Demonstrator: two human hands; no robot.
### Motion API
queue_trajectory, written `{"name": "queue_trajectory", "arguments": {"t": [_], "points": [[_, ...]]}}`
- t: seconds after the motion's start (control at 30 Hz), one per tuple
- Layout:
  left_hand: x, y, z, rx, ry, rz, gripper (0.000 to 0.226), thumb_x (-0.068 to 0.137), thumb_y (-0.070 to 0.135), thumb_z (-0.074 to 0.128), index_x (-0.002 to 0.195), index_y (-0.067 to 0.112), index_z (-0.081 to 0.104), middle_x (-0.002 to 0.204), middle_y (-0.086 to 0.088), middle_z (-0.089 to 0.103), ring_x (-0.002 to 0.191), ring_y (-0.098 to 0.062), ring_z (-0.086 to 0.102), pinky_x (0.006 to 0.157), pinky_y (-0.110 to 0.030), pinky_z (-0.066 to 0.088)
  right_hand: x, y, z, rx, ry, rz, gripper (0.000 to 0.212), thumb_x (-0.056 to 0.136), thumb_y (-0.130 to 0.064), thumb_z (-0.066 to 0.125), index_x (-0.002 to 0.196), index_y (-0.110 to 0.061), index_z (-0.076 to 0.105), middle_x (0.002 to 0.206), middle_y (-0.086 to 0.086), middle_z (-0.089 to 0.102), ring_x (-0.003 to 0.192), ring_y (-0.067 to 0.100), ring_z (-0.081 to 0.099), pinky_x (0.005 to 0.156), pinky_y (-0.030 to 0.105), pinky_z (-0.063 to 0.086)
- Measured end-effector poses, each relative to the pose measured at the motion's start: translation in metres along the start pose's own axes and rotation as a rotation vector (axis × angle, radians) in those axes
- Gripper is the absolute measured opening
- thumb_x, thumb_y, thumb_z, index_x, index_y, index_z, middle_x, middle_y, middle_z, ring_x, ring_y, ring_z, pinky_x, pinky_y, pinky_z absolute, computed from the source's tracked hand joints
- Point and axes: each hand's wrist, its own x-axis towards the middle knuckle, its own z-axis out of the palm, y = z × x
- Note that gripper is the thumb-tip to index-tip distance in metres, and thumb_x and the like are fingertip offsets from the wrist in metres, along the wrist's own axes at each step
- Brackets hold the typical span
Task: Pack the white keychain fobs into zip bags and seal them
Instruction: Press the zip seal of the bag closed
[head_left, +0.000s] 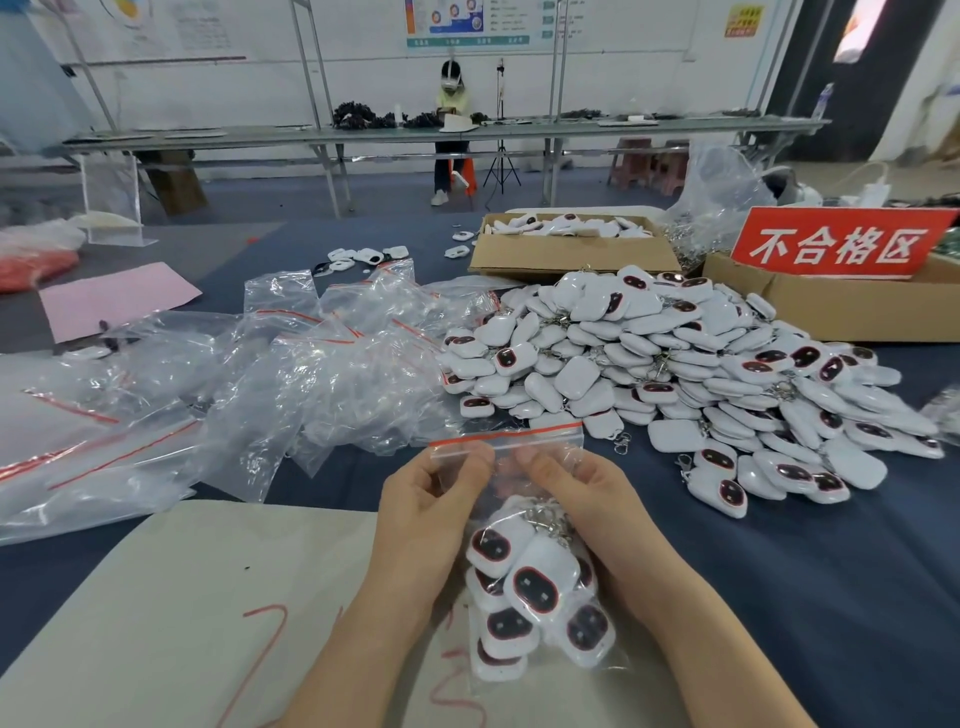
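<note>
My left fingers (470, 457) and right fingers (532, 460) both pinch the top of a clear bag (545, 444), just under its red zip line. My left hand (431, 514) and right hand (587, 499) sit close together. The bag runs down between my wrists, and a bunch of white fobs (535, 587) fills its bottom.

I think the bag is thin, soft and slippery. The hard fobs make the bottom heavy. The stiff zip strip looks like the best place to hold and press. I can't tell if the zip is closed yet.

On the blue surface (831, 597), a big pile (675, 364) of loose fobs lies to the right. A heap of empty bags (337, 374) lies to the left. Far right, a red sign (841, 241) reads "不合格区". The red scribbles on the grey mat (182, 597) are too messy to read.
</note>
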Motion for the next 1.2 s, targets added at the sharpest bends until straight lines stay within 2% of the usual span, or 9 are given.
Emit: {"name": "queue_trajectory", "arguments": {"t": [0.07, 0.17, 0.33, 0.53, 0.73, 0.83, 0.93, 1.03, 1.2], "points": [[0.0004, -0.0004, -0.0002, 0.013, -0.009, 0.020, 0.010, 0.088, 0.036, 0.074, 0.090, 0.028, 0.080, 0.086, -0.001, 0.079, 0.078, -0.013, 0.074, 0.067, -0.020, 0.056, 0.0010, 0.0011, 0.0007, 0.003, 0.041, -0.021, 0.029, 0.088, -0.041, 0.072, 0.100, -0.014, 0.077, 0.103, 0.013, 0.077, 0.094, 0.033, 0.074, 0.085, 0.040, 0.059], [-0.0001, 0.0017, -0.0008, 0.043, -0.078, 0.037, 0.012, 0.087, 0.042, 0.074, 0.092, 0.033, 0.079, 0.088, 0.003, 0.079, 0.081, -0.011, 0.076, 0.067, -0.017, 0.055, 0.0007, -0.0002, 0.0026, 0.013, 0.082, -0.023, 0.026, 0.087, -0.038, 0.073, 0.095, -0.014, 0.078, 0.096, 0.014, 0.077, 0.088, 0.032, 0.075, 0.079, 0.036, 0.060], [0.0005, 0.0000, -0.0017, 0.065, -0.134, 0.056, 0.019, 0.086, 0.044, 0.073, 0.099, 0.031, 0.080, 0.096, 0.002, 0.080, 0.092, -0.017, 0.076, 0.075, -0.023, 0.058, -0.0007, 0.0003, 0.0053, -0.072, 0.111, -0.082, 0.017, 0.088, -0.033, 0.072, 0.091, -0.017, 0.079, 0.090, 0.010, 0.078, 0.085, 0.026, 0.076, 0.073, 0.028, 0.059], [0.0014, -0.0040, -0.0016, 0.042, -0.109, 0.012, 0.032, 0.075, 0.055, 0.075, 0.096, 0.031, 0.079, 0.094, -0.001, 0.080, 0.089, -0.021, 0.077, 0.076, -0.034, 0.059, 0.0000, 0.0023, 0.0059, -0.148, 0.125, -0.134, 0.016, 0.092, -0.031, 0.070, 0.087, -0.019, 0.079, 0.086, 0.006, 0.078, 0.081, 0.023, 0.076, 0.069, 0.025, 0.058], [0.0005, -0.0021, -0.0005, 0.052, -0.095, 0.006, 0.021, 0.083, 0.047, 0.074, 0.096, 0.030, 0.080, 0.094, -0.001, 0.080, 0.090, -0.021, 0.077, 0.079, -0.037, 0.059, 0.0015, 0.0046, 0.0063, -0.172, 0.150, -0.157, 0.012, 0.092, -0.029, 0.069, 0.088, -0.023, 0.079, 0.086, 0.003, 0.078, 0.081, 0.019, 0.076, 0.068, 0.021, 0.056], [0.0000, -0.0005, -0.0006, 0.050, -0.076, -0.012, 0.015, 0.088, 0.041, 0.076, 0.096, 0.029, 0.080, 0.092, -0.002, 0.080, 0.089, -0.024, 0.077, 0.082, -0.042, 0.061, 0.0004, 0.0045, 0.0044, -0.083, 0.150, -0.100, 0.017, 0.092, -0.032, 0.070, 0.092, -0.017, 0.078, 0.089, 0.013, 0.077, 0.082, 0.029, 0.076, 0.069, 0.031, 0.060], [-0.0007, 0.0022, -0.0005, 0.048, -0.068, -0.035, 0.015, 0.087, 0.042, 0.074, 0.095, 0.030, 0.080, 0.091, -0.003, 0.080, 0.087, -0.025, 0.076, 0.079, -0.039, 0.063, -0.0004, 0.0042, 0.0018, -0.002, 0.167, -0.045, 0.025, 0.091, -0.036, 0.070, 0.096, -0.012, 0.076, 0.091, 0.023, 0.075, 0.085, 0.041, 0.073, 0.078, 0.045, 0.061], [-0.0019, 0.0038, 0.0011, 0.042, -0.073, -0.043, 0.011, 0.088, 0.038, 0.073, 0.094, 0.032, 0.080, 0.090, -0.001, 0.080, 0.085, -0.021, 0.077, 0.073, -0.032, 0.060, 0.0007, 0.0036, 0.0031, 0.002, 0.200, -0.054, 0.021, 0.092, -0.030, 0.069, 0.092, -0.011, 0.077, 0.088, 0.022, 0.075, 0.083, 0.039, 0.074, 0.070, 0.037, 0.062], [-0.0034, 0.0051, 0.0018, 0.030, -0.078, -0.047, 0.014, 0.086, 0.041, 0.075, 0.094, 0.031, 0.080, 0.090, -0.001, 0.080, 0.085, -0.020, 0.077, 0.068, -0.025, 0.059, 0.0007, 0.0034, 0.0053, 0.008, 0.214, -0.090, 0.018, 0.092, -0.025, 0.069, 0.084, -0.012, 0.077, 0.082, 0.016, 0.076, 0.071, 0.026, 0.074, 0.060, 0.025, 0.056]]}}
